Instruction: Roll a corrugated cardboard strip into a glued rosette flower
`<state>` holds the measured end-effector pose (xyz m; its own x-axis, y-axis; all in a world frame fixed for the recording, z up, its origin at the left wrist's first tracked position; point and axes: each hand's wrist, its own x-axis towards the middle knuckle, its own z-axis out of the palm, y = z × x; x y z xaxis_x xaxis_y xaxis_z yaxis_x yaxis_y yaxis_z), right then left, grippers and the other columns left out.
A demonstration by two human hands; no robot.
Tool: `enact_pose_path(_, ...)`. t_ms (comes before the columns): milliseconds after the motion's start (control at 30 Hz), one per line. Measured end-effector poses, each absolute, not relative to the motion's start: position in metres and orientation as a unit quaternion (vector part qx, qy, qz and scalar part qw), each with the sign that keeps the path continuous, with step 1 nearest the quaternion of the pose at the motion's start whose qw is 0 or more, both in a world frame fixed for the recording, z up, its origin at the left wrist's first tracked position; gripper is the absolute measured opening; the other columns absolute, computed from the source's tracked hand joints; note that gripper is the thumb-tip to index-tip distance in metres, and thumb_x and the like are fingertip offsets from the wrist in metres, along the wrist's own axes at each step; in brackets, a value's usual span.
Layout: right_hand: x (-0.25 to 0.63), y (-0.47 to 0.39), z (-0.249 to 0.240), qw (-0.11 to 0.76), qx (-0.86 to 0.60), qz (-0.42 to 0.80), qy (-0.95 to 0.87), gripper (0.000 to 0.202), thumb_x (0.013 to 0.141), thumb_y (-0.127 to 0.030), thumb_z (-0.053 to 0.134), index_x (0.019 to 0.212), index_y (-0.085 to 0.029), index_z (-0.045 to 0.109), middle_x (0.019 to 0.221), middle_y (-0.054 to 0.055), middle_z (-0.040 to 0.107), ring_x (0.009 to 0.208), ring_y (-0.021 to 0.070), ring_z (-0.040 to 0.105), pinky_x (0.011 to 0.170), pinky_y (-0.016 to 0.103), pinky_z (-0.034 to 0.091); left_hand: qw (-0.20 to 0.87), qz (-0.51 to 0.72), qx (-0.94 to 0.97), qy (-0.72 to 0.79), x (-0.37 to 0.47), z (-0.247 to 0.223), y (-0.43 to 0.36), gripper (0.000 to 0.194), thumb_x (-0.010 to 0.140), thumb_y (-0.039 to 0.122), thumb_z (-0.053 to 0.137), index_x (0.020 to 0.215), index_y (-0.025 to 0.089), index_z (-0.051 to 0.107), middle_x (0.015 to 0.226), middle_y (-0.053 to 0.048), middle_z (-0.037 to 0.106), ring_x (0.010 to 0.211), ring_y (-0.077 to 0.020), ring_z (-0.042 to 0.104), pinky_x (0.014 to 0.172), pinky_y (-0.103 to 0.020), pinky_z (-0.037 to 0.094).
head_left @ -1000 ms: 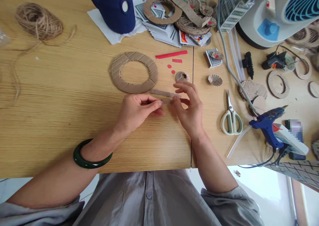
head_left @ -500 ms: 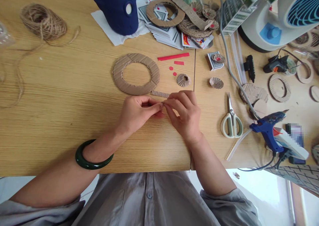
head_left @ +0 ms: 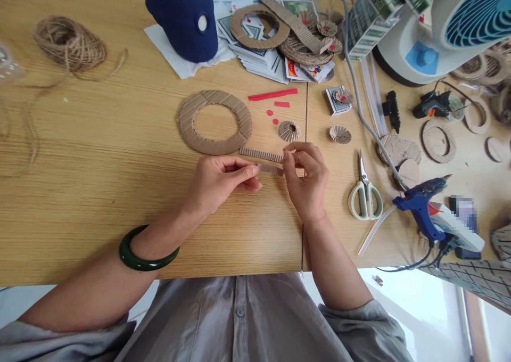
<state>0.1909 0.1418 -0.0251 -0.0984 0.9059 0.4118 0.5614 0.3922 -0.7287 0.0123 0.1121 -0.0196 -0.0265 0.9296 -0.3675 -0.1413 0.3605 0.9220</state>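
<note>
Between my hands stretches a short corrugated cardboard strip [head_left: 270,169]. My left hand [head_left: 225,180] pinches its left end between thumb and finger. At the right end, my right hand [head_left: 306,178] has its fingers pressed together around the strip's tip, which they partly hide. A second corrugated strip [head_left: 261,154] lies on the table just beyond. Behind it are a cardboard ring [head_left: 186,122], a pleated cardboard rosette [head_left: 289,131], two small red dots and red paper strips [head_left: 273,95].
Scissors [head_left: 365,191] and a blue glue gun [head_left: 423,205] lie to the right, with a grey cable [head_left: 365,117] running past them. Twine [head_left: 72,42] sits far left. A navy cap [head_left: 179,18], playing cards and a fan [head_left: 429,37] stand at the back.
My right hand has moved right, away from my left hand, and the strip between them now shows. The whole view has shifted slightly.
</note>
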Motion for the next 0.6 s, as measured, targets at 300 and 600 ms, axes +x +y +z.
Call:
enact_pose_path(300, 0.186, 0.137, -0.022, 0.415, -0.470, 0.464, -0.625, 0.008, 0.094, -0.027, 0.067, 0.098, -0.023, 0.073, 0.101, 0.005, 0.074, 0.096, 0.0175, 0.068, 0.075, 0.030, 0.058, 0.633, 0.456, 0.302, 0.548, 0.012, -0.014, 0.115, 0.009, 0.073, 0.026, 0.081, 0.073, 0.018, 0.077, 0.060, 0.001, 0.073, 0.052, -0.0132, 0.071, 0.058, -0.023, 0.061)
enact_pose_path(600, 0.180, 0.133, -0.022, 0.409, -0.447, 0.227, -0.762, 0.008, 0.094, -0.018, 0.068, 0.094, -0.024, 0.074, 0.097, 0.004, 0.073, 0.097, 0.0204, 0.064, 0.088, 0.041, 0.054, 0.609, 0.450, 0.345, 0.554, 0.010, -0.018, 0.112, 0.011, 0.076, 0.030, 0.082, 0.073, 0.020, 0.077, 0.063, 0.000, 0.074, 0.055, -0.0130, 0.070, 0.060, -0.023, 0.057)
